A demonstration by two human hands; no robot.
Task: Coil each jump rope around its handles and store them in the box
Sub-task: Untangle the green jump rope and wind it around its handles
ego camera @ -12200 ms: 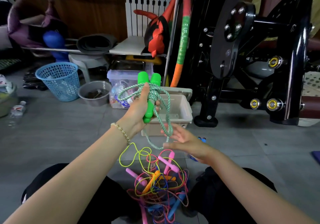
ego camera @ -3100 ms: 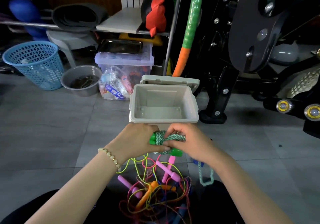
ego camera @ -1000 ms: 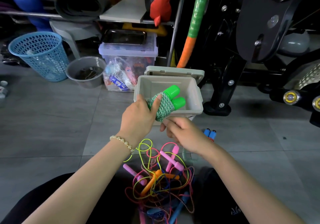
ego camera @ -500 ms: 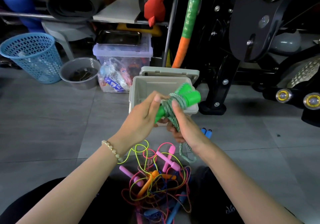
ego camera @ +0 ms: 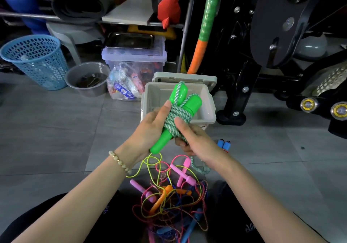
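Since half-second ago: laid another turn, hooked loop over far handle. Gripping handles of green jump rope (ego camera: 178, 114) in left hand (ego camera: 151, 128); pinching coil with right hand (ego camera: 196, 142). Held at near side of box (ego camera: 211, 111); short tail remaining, probably stow next.

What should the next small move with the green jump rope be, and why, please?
Probably one more wrap: the left hand holds the green handles, the right hand grips the rope, yet a loose loop hangs below. Wind that on before lowering them into the open box.
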